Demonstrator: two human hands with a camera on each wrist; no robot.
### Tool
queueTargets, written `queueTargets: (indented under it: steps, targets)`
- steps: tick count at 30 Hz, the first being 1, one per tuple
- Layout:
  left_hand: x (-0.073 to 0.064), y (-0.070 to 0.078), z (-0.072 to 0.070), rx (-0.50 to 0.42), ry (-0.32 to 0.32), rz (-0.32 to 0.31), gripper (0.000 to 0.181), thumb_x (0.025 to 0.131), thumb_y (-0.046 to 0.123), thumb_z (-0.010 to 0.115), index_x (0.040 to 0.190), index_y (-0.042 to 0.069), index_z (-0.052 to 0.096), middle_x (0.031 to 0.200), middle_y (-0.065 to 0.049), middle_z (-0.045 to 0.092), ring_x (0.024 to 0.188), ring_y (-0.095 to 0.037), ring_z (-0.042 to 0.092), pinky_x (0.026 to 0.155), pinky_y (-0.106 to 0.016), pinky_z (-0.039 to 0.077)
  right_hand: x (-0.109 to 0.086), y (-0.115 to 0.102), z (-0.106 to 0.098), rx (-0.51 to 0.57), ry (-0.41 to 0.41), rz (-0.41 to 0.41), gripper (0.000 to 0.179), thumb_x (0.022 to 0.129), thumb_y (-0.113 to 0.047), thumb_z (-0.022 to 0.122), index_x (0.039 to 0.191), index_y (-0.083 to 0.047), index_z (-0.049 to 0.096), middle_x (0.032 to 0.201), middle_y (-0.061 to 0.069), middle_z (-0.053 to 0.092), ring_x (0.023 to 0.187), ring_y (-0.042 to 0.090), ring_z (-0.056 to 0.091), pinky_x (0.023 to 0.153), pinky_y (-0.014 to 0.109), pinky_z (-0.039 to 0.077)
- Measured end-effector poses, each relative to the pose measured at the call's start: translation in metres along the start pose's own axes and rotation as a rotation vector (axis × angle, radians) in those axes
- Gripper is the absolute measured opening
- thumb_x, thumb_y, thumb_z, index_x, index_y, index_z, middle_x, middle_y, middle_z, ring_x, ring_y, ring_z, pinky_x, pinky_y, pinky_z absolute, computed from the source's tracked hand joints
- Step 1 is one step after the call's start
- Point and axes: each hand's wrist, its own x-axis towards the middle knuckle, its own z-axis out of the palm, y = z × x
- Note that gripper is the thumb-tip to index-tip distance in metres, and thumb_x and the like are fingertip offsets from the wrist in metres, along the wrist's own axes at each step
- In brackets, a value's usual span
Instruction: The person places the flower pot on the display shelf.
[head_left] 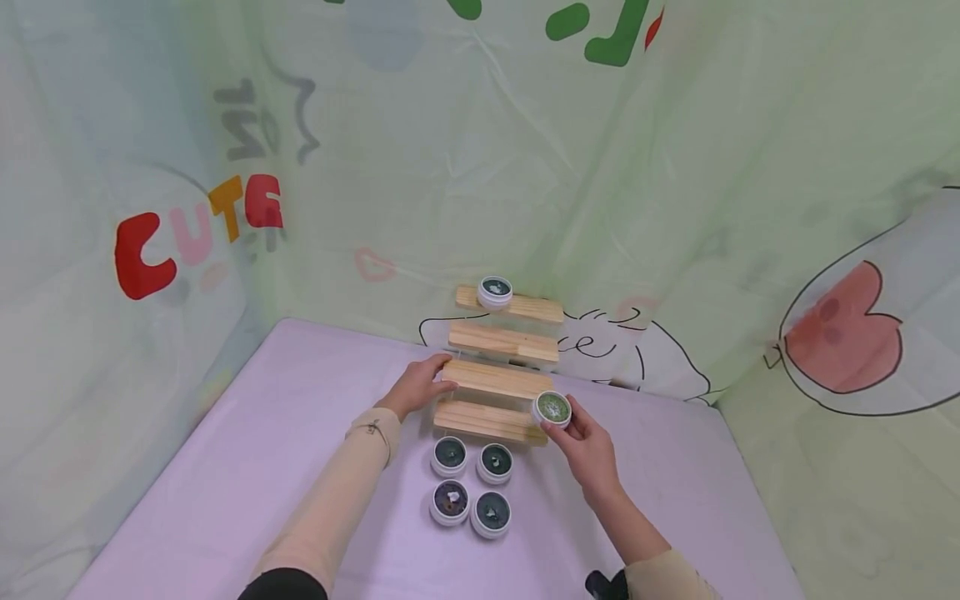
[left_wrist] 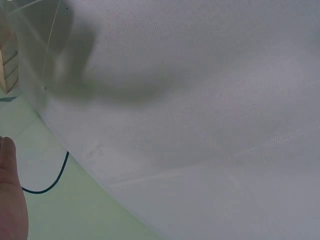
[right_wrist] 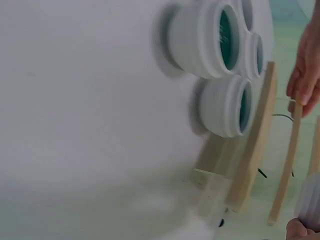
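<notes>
A tiered display rack with several pale wooden boards stands at the back of the table. My left hand [head_left: 415, 387] grips the left end of a middle board [head_left: 495, 379], thumb on the near side; the right wrist view shows its fingers [right_wrist: 305, 75] at that board's end. My right hand [head_left: 591, 446] holds a small round white jar [head_left: 552, 408] with a speckled green top, at the right end of the lowest board [head_left: 491, 421]. Another white jar [head_left: 495, 292], dark-topped, sits on the left part of the top board [head_left: 536, 309].
Several white jars with dark tops, one of them [head_left: 492, 513] nearest me, stand grouped on the lilac tablecloth [head_left: 360, 533] before the rack. A printed pale green curtain [head_left: 450, 183] hangs behind and at both sides. Black lines show on the curtain near the rack.
</notes>
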Motion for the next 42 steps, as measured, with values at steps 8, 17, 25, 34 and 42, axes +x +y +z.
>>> queueTargets:
  steps: [8, 17, 25, 34, 42]
  targets:
    - [-0.002, 0.004, -0.001, 0.007, -0.008, -0.013, 0.061, 0.093, 0.022, 0.068, 0.143, -0.002, 0.044, 0.144, -0.021, 0.048, 0.131, -0.035, 0.048, 0.109, -0.043, 0.042, 0.028, -0.026, -0.004, 0.031, 0.048, -0.021, 0.075, 0.09, -0.02, 0.073, 0.152, -0.004, 0.033, 0.151, 0.015, 0.04, 0.136, 0.023, 0.043, 0.102, 0.026, 0.044]
    - [-0.004, 0.008, -0.003, 0.002, -0.015, -0.033, 0.061, 0.093, 0.022, 0.068, 0.143, -0.002, 0.043, 0.144, -0.021, 0.048, 0.132, -0.033, 0.047, 0.111, -0.043, 0.04, 0.054, -0.051, -0.003, 0.08, 0.078, -0.049, 0.076, 0.09, -0.02, 0.073, 0.152, -0.002, 0.031, 0.15, 0.016, 0.04, 0.137, 0.02, 0.041, 0.107, 0.029, 0.042]
    - [0.0, 0.003, 0.0, 0.0, -0.017, -0.039, 0.062, 0.094, 0.024, 0.067, 0.145, -0.001, 0.042, 0.145, -0.019, 0.047, 0.133, -0.033, 0.046, 0.112, -0.042, 0.039, 0.078, -0.072, -0.001, 0.067, 0.115, -0.052, 0.078, 0.09, -0.024, 0.073, 0.153, -0.004, 0.029, 0.151, 0.015, 0.04, 0.138, 0.018, 0.04, 0.109, 0.028, 0.04]
    - [0.001, 0.002, 0.0, -0.004, -0.02, -0.054, 0.063, 0.093, 0.025, 0.067, 0.145, 0.0, 0.041, 0.146, -0.019, 0.047, 0.134, -0.032, 0.045, 0.112, -0.042, 0.038, 0.102, -0.09, 0.008, 0.006, 0.178, -0.055, 0.077, 0.091, -0.028, 0.071, 0.152, -0.005, 0.031, 0.15, 0.012, 0.042, 0.137, 0.018, 0.041, 0.11, 0.03, 0.04]
    - [0.0, 0.002, -0.001, 0.007, -0.022, -0.05, 0.063, 0.093, 0.024, 0.067, 0.145, -0.001, 0.042, 0.145, -0.02, 0.048, 0.133, -0.032, 0.047, 0.111, -0.041, 0.039, 0.115, -0.093, 0.018, -0.036, 0.22, -0.075, 0.075, 0.091, -0.027, 0.071, 0.151, -0.004, 0.033, 0.149, 0.015, 0.044, 0.136, 0.021, 0.043, 0.11, 0.032, 0.04]
